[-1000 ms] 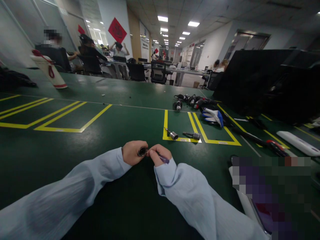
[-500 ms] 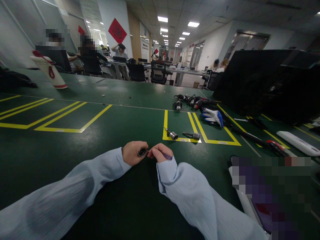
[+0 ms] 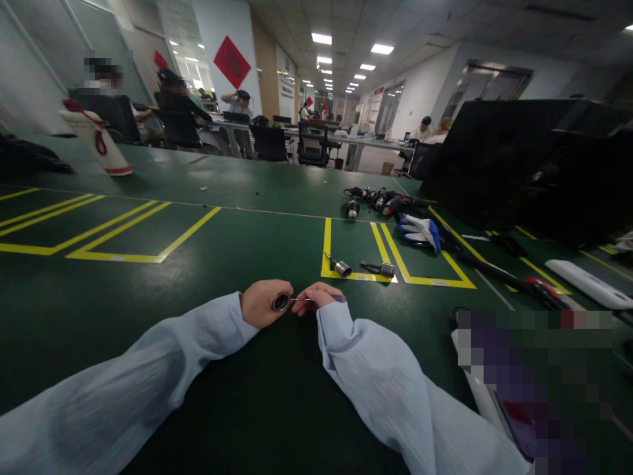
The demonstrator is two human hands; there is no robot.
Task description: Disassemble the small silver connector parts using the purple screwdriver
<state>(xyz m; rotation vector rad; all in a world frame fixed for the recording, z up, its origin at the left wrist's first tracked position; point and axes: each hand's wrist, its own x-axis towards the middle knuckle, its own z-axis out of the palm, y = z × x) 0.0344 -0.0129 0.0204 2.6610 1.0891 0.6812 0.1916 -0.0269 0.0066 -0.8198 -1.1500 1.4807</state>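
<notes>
My left hand (image 3: 263,303) is closed around a round metal cup-shaped part (image 3: 281,302), its open end facing me. Most of that part is hidden by the fingers. Just to the right, my right hand (image 3: 316,298) grips a small screwdriver (image 3: 339,298) with a purple, see-through handle. Its thin metal shaft points left to the side of the cup-shaped part; whether the tip is seated in anything cannot be made out. Beyond my hands lie two metal cup-shaped pieces with thin shanks, one at the left (image 3: 341,268) and one at the right (image 3: 386,269).
Yellow tape marks (image 3: 359,278) divide the green table (image 3: 163,330). Farther back are dark tools with cables (image 3: 380,199) and a blue-and-white glove (image 3: 421,231). A black case (image 3: 494,165) stands at right, a white cup (image 3: 101,142) at left. People sit at desks behind.
My right hand has turned and shifted slightly, showing more of the screwdriver's shaft and less of its handle. My left hand stays in place with the metal part.
</notes>
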